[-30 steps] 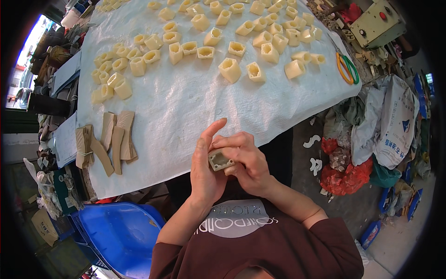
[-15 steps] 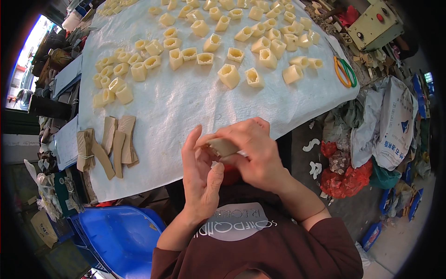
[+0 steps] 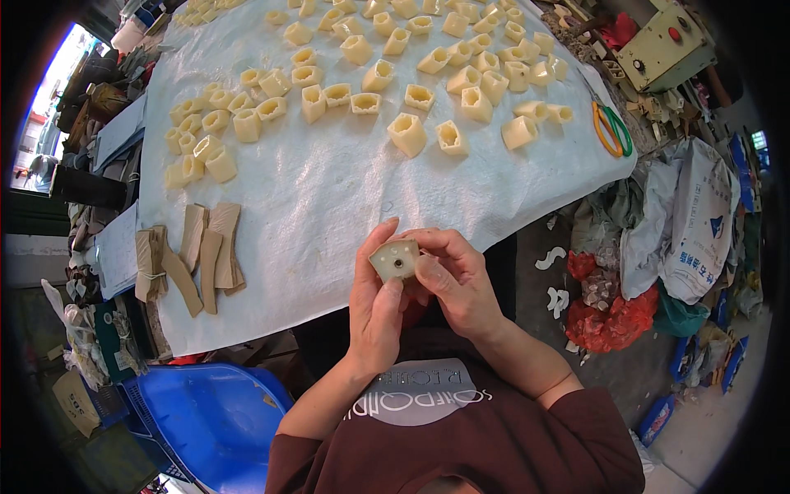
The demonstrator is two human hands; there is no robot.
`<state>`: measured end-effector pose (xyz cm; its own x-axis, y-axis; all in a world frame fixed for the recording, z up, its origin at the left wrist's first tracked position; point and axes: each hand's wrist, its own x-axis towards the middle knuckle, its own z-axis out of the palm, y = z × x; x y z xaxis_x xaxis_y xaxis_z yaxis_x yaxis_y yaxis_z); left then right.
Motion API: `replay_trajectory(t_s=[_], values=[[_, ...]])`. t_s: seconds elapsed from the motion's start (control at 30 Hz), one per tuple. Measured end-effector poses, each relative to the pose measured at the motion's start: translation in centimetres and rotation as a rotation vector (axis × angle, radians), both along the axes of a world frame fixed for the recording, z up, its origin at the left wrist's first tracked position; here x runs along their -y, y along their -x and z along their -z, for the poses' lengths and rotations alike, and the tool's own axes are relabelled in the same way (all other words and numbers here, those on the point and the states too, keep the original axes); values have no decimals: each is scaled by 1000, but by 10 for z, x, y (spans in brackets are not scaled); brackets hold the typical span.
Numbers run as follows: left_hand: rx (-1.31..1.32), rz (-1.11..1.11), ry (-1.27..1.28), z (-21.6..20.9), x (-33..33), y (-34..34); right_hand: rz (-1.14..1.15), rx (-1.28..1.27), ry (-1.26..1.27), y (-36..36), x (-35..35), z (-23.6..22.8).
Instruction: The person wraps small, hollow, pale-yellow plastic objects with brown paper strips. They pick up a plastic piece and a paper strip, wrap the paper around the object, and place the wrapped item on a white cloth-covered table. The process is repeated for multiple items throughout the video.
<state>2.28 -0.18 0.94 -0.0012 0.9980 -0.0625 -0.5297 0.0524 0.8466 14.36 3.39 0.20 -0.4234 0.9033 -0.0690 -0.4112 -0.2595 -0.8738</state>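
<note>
Between both hands, just off the near edge of the covered table, is a small pale greyish block (image 3: 390,257) with a dark round hole in its face. My left hand (image 3: 374,317) grips its left side, thumb below and fingers behind. From the right, my right hand (image 3: 461,284) pinches the same block with its thumb on the front edge. Beyond the hands, many hollow pale-yellow block-like pieces (image 3: 407,135) lie scattered on the white sheet (image 3: 321,202). Flat tan strips (image 3: 211,259), some tied together, rest at the sheet's left side.
Scissors with orange and green handles (image 3: 611,132) lie at the sheet's right edge. A beige machine box (image 3: 666,45) with a red button stands at the far right. White sacks (image 3: 695,218) and red bags (image 3: 613,317) sit on the right. At lower left is a blue plastic chair (image 3: 206,420).
The block has turned so its holed face shows. My right hand has come lower and round to its right side, and the left fingers have closed in around it.
</note>
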Motion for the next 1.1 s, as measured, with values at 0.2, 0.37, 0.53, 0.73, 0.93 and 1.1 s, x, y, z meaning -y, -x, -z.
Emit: replay_trajectory(t_s=[0.2, 0.37, 0.53, 0.73, 0.93, 1.1], values=[[-3, -47, 11, 0, 1, -7, 122, 52, -274, 7, 1, 7], [248, 85, 23, 1, -5, 6, 147, 7, -181, 12, 3, 9], [72, -22, 2, 6, -5, 7, 127, 38, -225, 14, 5, 13], [-259, -172, -60, 11, -2, 1, 141, 94, -358, 16, 7, 16], [-274, -165, -91, 12, -6, 2, 152, 114, -292, 17, 8, 16], [311, 77, 109, 2, -6, 11, 16, 72, 45, 7, 8, 0]])
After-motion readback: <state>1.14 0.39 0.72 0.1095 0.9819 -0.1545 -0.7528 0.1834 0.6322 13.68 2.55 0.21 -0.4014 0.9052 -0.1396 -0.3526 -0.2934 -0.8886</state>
